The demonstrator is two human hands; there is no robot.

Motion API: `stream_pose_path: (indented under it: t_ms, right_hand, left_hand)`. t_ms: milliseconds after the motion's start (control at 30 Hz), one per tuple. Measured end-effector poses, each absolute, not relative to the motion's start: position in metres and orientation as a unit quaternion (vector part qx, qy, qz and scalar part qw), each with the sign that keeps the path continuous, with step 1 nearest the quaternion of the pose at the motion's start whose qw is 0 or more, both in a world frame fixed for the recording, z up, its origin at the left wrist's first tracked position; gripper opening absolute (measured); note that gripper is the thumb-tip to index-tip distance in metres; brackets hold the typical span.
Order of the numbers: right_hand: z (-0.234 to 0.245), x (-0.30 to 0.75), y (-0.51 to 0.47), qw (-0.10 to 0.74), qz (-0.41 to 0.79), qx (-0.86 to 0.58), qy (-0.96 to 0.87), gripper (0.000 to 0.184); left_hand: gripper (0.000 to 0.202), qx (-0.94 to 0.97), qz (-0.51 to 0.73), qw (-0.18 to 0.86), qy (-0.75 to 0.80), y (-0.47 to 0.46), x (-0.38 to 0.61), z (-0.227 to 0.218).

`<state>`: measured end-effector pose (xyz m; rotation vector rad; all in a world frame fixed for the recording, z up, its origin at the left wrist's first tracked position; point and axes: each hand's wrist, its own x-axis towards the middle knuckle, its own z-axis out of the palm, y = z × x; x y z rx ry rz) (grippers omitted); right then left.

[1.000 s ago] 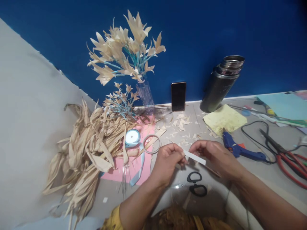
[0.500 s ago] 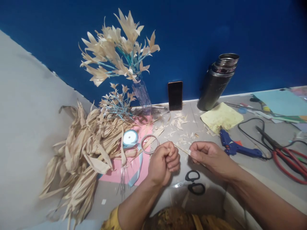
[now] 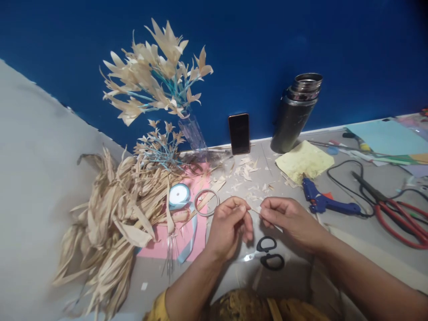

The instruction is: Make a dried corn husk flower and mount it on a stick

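Between my hands runs a thin pale strip, apparently dried husk. My left hand pinches one end between thumb and forefinger, its other fingers loosely curled. The other end is pinched in the fingertips of my right hand, which partly hide it. Small scissors with black handles lie on the surface just below the hands. Past my left hand are a pale ring and a spool of light blue ribbon. Husk scraps are scattered beyond the hands.
Dried husks pile up at left, beside pink paper and thin wires. Behind stand a vase of husk flowers, a phone and a flask. At right lie a blue glue gun and red-handled shears.
My left hand has turned from a curled fist to a thumb-and-forefinger pinch, its lower fingers loosening. Both hands are closer together, and less of the strip shows between them. The view has shifted slightly.
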<state>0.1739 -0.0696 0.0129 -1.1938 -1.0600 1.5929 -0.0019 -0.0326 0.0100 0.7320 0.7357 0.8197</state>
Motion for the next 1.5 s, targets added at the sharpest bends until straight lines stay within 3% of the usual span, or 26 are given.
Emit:
stream_pose_path:
  t_ms: [233, 400, 767, 1500]
  right_hand:
    - [0.012, 0.174, -0.069, 0.435, 0.639, -0.477, -0.419, 0.041]
    - [0.014, 0.173, -0.069, 0.435, 0.617, -0.492, -0.434, 0.039]
    - [0.010, 0.173, -0.069, 0.433, 0.623, -0.486, -0.434, 0.042]
    - [0.017, 0.173, -0.070, 0.416, 0.629, -0.494, -0.432, 0.044]
  left_hand:
    - [0.031, 0.392, 0.343, 0.794, 0.314, -0.040, 0.000, 0.011]
    - [0.023, 0.422, 0.381, 0.708, 0.418, -0.040, 0.003, 0.015]
    - [0.015, 0.480, 0.388, 0.656, 0.436, -0.042, 0.004, 0.027]
    - [0.020, 0.456, 0.349, 0.694, 0.435, -0.044, 0.000, 0.025]
